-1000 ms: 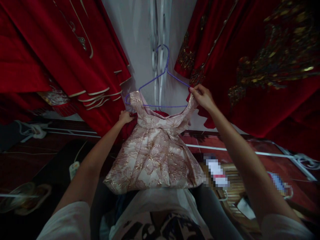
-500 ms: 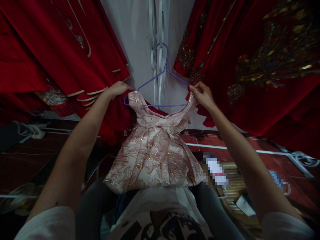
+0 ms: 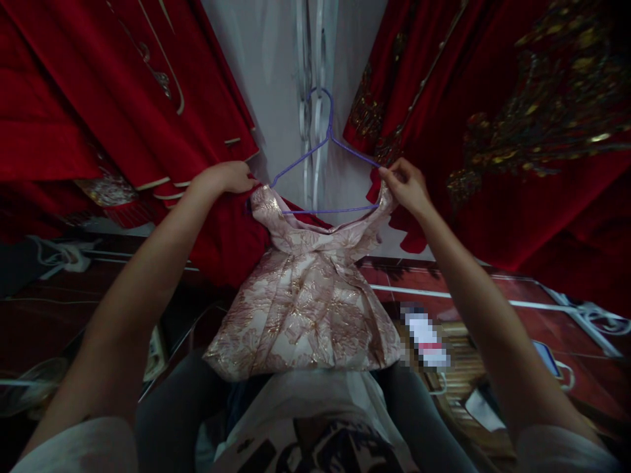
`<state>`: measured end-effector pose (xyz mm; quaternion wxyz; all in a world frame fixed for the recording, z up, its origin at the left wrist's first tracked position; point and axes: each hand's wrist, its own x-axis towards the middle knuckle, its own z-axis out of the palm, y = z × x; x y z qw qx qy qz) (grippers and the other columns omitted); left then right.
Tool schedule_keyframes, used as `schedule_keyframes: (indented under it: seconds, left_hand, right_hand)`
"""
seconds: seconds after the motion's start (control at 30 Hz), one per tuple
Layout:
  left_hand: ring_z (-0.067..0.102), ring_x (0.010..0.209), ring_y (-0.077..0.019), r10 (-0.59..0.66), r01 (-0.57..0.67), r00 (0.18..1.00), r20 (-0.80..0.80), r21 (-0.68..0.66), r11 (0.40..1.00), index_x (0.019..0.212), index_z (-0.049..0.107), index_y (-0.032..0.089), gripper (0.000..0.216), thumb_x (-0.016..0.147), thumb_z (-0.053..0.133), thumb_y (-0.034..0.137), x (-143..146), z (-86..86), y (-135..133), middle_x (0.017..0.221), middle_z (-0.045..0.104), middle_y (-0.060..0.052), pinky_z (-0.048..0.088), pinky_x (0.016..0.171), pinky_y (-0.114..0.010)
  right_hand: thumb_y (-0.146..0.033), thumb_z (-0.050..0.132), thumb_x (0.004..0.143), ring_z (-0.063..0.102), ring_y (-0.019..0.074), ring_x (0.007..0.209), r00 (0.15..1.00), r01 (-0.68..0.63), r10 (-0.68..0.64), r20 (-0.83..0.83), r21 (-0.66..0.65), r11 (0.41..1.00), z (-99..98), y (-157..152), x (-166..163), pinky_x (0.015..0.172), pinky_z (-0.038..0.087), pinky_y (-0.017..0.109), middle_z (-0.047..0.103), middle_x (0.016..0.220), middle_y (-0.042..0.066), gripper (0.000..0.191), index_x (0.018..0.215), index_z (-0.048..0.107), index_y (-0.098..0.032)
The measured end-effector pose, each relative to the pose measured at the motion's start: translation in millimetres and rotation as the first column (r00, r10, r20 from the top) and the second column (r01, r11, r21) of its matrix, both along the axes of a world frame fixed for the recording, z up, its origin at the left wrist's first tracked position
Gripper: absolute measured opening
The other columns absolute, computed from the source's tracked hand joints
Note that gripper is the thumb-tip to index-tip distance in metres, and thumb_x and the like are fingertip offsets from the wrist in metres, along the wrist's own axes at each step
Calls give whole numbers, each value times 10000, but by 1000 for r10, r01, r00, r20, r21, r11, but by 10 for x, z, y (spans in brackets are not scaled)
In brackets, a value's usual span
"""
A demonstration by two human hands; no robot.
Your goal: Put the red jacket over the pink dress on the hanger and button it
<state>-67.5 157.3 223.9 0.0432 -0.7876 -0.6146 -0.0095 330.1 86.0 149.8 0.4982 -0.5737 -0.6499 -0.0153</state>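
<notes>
A pink and gold brocade dress (image 3: 305,309) hangs on a purple wire hanger (image 3: 302,159), with its skirt spread over my lap. At the dress's left shoulder, my left hand (image 3: 227,177) is closed on red cloth (image 3: 245,226), which covers that end of the hanger. Its fingertips are partly hidden. My right hand (image 3: 407,184) pinches the right shoulder of the dress, close against the hanger's sloping arm. The hanger's hook reaches up to a white metal rail.
Red garments (image 3: 197,79) with pale trim hang at left, and red cloth with gold embroidery (image 3: 532,131) hangs at right. The white metal rail (image 3: 318,131) runs between them. A woven bamboo seat (image 3: 453,368) bearing a pixelated object stands right of my leg.
My left hand has shifted slightly left, and red cloth now covers the hanger's left end. The hanger and right shoulder of the dress have moved slightly right with my right hand.
</notes>
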Motion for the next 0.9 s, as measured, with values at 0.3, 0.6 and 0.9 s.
schedule_keyframes:
  seconds: [0.3,0.6,0.9]
  left_hand:
    - [621,839,-231,-50,-2,943,328,155,988,932,662,112,302,850,492,347,359,71,-161,790,642,-97,452,754,-315]
    - [552,1035,-261,-364,202,757,542,336,920,958,592,141,189,867,505,283,719,-135,-181,875,591,-88,384,957,-396]
    - [588,765,-193,-119,132,632,765,45,990,725,572,156,200,838,446,264,549,-95,16,678,577,-42,462,750,-306]
  right_hand:
    - [-774,450,783,556,232,789,1000,-12,12,-9,-24,1000,32,-78,-143,722,465,381,586,767,62,571,823,583,-220]
    - [-713,426,845,597,224,759,996,1,21,88,-232,973,191,22,-40,707,474,348,594,679,56,570,668,565,-190]
    - [-406,607,860,667,164,874,887,-285,418,-195,-945,163,499,606,-514,793,523,293,721,983,80,275,848,716,-154]
